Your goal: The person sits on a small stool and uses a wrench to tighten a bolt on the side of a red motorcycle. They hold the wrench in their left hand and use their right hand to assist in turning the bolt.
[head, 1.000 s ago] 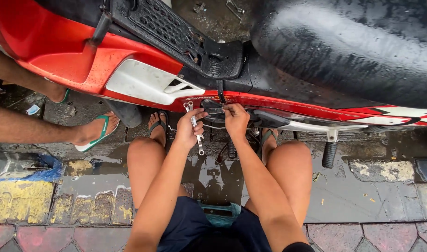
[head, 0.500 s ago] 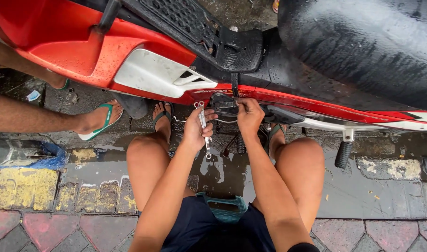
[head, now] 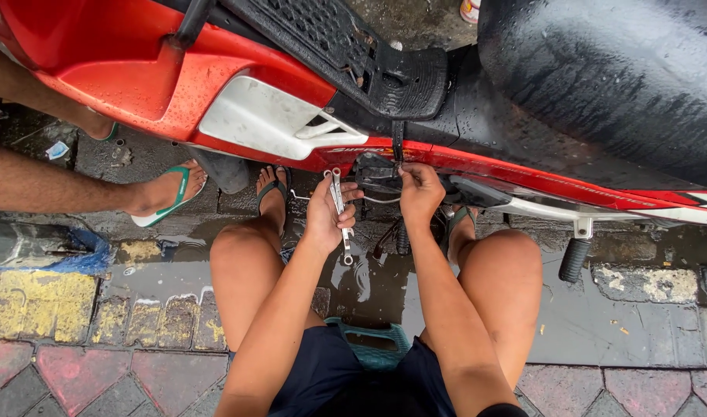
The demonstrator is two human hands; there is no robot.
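A red motorbike (head: 122,69) with a wet black seat (head: 600,69) fills the top of the view, seen from above by a person squatting beside it on wet pavement (head: 639,309). Their bare knees spread to either side, and both arms reach forward to the bike's lower side, under the red panel.

A black foot peg (head: 574,259) hangs below the bike at right. A puddle (head: 369,278) lies between the person's legs. At far left, another person's foot in a green and white sandal (head: 164,202) rests on the pavement, well apart from the work.

The left hand (head: 328,216) is closed around two metal wrenches (head: 340,212), held together and upright, their heads showing above the fingers and the longer handle hanging below the palm. The wrenches sit just beside the bike's underside, not touching it.

The right hand (head: 420,193) is pressed against the dark engine area (head: 376,174) beneath the panel, fingers curled in a pinching grip. What they have hold of is too small and shadowed to tell. A thin cable (head: 380,201) runs between the two hands.
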